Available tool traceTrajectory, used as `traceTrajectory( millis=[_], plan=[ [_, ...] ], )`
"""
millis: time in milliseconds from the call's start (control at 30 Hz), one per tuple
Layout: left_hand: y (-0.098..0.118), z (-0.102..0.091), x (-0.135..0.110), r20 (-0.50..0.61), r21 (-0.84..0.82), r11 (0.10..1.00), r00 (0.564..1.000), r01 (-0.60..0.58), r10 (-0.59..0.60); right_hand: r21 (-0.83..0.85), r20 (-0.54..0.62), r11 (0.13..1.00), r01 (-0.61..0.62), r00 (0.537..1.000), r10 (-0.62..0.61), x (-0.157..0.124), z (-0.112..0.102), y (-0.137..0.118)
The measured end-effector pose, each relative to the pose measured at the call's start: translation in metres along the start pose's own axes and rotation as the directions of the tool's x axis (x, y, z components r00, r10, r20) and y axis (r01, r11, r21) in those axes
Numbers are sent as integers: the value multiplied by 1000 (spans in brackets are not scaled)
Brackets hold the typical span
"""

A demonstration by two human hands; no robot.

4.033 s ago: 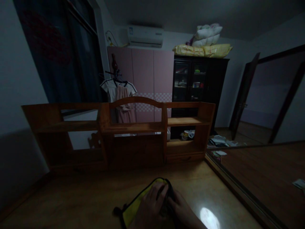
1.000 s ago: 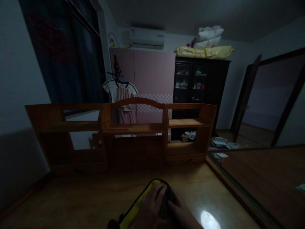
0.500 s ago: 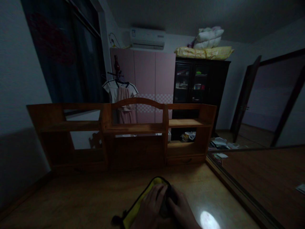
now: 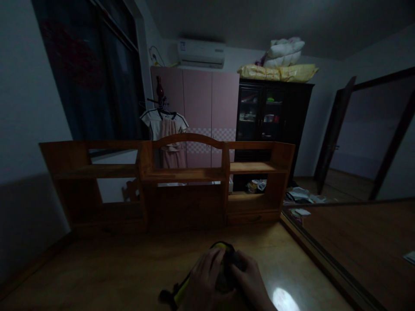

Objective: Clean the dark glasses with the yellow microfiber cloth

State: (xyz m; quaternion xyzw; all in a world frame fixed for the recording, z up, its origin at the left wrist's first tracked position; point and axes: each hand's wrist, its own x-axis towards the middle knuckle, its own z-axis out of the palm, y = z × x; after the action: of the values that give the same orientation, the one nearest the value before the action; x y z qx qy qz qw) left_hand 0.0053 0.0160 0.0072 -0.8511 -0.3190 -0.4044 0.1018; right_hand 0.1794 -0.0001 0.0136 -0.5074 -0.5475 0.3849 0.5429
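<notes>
Pouch (image 4: 182, 290) before shelf unit (image 4: 184, 174) — wardrobe (image 4: 197, 99) behind

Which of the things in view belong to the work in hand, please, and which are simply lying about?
In use:
left hand
right hand
yellow item with black edging

Just about the room:
wooden shelf unit
hanging clothes
pink wardrobe
dark cabinet
yellow bundles
air conditioner

text: none legible | air conditioner (image 4: 201, 54), above pink wardrobe (image 4: 197, 95): label (image 4: 183, 46) on its front, too small to read | brands, numbers, signs: none readable
</notes>
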Motion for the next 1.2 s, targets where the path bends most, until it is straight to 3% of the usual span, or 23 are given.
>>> traceTrajectory(
  millis=[100,233,333,400,567,700,833,1067,1200],
  plan=[
    [-2,-2,0,-15,16,1000,1000,17,-17,267,131,961,-73,991,39,-1,5,-4],
    [-1,-3,2,-49,33,999,998,31,-29,555,307,789,-264,946,101,-4,9,0],
    [2,-2,4,-82,53,999,997,-11,15,617,419,689,-381,900,122,-6,9,-1],
    [3,-2,6,-82,63,997,995,-46,51,627,421,673,-392,898,129,-8,9,-4],
    [3,-7,7,-46,100,991,995,-88,93,564,331,759,-323,931,150,-9,9,0],
    [4,-8,9,-31,144,981,990,-129,135,486,285,843,-231,954,97,-6,9,13],
    [4,-3,10,-42,143,978,986,-152,159,308,137,946,-100,989,60,-5,8,18],
    [2,3,4,-31,107,989,994,-102,106,27,18,1000,9,1000,-9,-7,1,6],
    [0,3,0,24,43,999,1000,0,-1,11,7,1000,14,1000,-14,-6,-4,4]
  ],
)
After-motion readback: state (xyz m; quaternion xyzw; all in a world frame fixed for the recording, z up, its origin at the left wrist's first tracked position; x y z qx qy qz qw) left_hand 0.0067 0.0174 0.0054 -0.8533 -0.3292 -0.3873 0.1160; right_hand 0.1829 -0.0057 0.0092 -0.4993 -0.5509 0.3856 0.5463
